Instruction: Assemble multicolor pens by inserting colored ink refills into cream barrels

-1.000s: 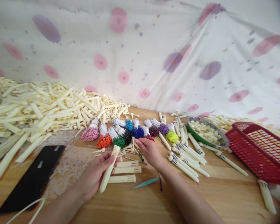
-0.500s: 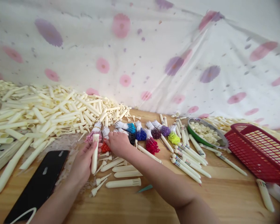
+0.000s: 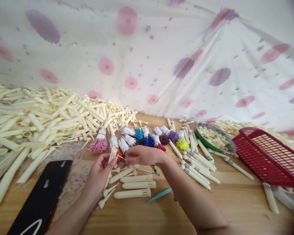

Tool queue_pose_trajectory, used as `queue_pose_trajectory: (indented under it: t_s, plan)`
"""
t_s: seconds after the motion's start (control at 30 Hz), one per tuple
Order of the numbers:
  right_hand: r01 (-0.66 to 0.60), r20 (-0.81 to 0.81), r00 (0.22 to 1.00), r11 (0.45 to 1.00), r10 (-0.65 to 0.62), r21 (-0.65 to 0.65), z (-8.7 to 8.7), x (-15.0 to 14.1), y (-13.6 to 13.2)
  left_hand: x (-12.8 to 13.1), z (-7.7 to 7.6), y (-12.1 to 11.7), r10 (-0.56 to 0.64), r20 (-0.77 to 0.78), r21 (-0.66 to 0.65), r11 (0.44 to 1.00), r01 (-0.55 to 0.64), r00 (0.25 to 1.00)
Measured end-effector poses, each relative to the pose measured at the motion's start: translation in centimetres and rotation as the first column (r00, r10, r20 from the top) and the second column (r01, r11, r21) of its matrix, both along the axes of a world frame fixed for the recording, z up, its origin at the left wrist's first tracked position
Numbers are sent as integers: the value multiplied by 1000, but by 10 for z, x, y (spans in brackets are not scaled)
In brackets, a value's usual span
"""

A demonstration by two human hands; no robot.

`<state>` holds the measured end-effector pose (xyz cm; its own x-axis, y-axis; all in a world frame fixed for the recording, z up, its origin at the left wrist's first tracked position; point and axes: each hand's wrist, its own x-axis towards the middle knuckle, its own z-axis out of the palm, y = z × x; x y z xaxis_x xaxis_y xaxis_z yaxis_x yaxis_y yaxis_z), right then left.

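Observation:
My left hand is closed around a cream pen barrel, slotted end up. Across from it my right hand pinches a thin white refill, whose near end is at the barrel's top; whether it is inside I cannot tell. Behind the hands lie banded bundles of refills with coloured ends: pink, orange, light blue, purple and yellow-green. Several slotted pen barrels lie in front, near a loose purple-ended refill and a teal pointed strip.
A heap of cream tubes fills the back left, behind a black phone. At right are multicolour pens, a green-sided bowl of small cream parts and a red mesh basket. A patterned sheet hangs behind.
My right hand went left to the orange bundle, then drew back a little right with a refill. My left hand moved left, then slightly right, keeping the pen barrel.

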<state>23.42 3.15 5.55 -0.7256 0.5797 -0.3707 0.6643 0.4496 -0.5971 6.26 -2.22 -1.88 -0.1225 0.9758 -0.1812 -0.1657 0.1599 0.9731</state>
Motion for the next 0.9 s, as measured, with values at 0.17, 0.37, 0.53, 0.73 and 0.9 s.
queue_pose_trajectory:
  t_s: [0.17,0.37,0.53,0.73,0.9]
  plan:
    - [83,-436,841,872,-321,-482,9,63,-27,2,2,-8,-81,-100,45,995,86,992]
    - [40,-486,653,667,-581,-744,-13,94,-39,-4,4,-20,-20,-560,402,868,292,828]
    - [1,-463,655,614,-597,-789,-30,97,-41,-4,5,-23,82,-648,512,783,353,757]
    - [-134,-484,637,533,-600,-836,-44,85,-41,2,7,-25,24,-695,491,746,450,719]
    - [-177,-461,639,465,-616,-867,-53,72,-38,3,3,-25,-5,-716,490,707,509,698]
